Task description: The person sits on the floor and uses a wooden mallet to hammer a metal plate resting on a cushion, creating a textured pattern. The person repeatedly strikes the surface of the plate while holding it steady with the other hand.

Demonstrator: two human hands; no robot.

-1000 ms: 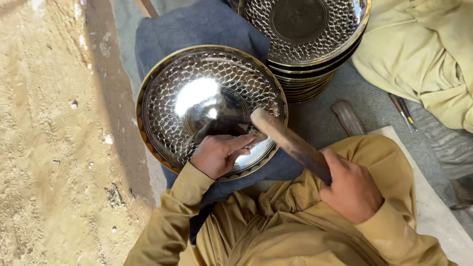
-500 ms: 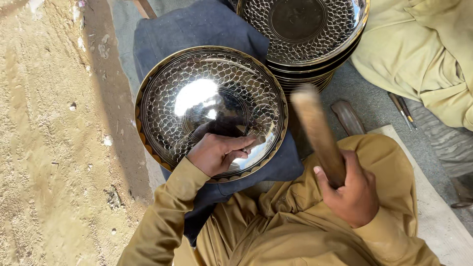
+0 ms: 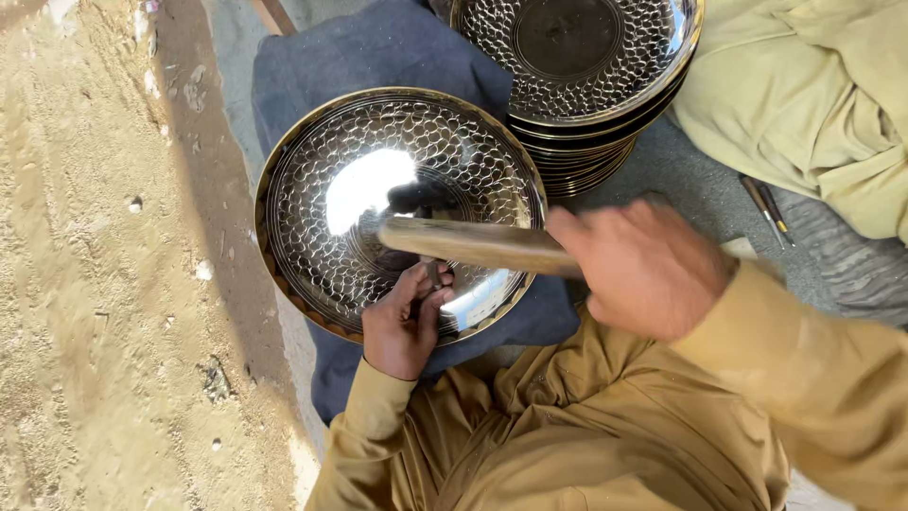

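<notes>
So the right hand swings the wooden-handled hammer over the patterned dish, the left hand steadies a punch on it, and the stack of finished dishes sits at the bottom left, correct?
Not quite: the head view shows the stack of dishes at the top right, beyond the patterned dish. The rest holds: right hand on the hammer, left hand steadying the punch.

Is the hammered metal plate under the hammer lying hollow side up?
Yes: the hammered metal plate shows its dimpled hollow and raised rim.

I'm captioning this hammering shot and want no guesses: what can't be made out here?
- Hammer head: motion-blurred, head view; shape unclear.
- Small tool under the left hand fingers: mostly covered.
- Stack of plates: cut off by the top edge.
- Thin tools on the mat: too small to identify.
</notes>
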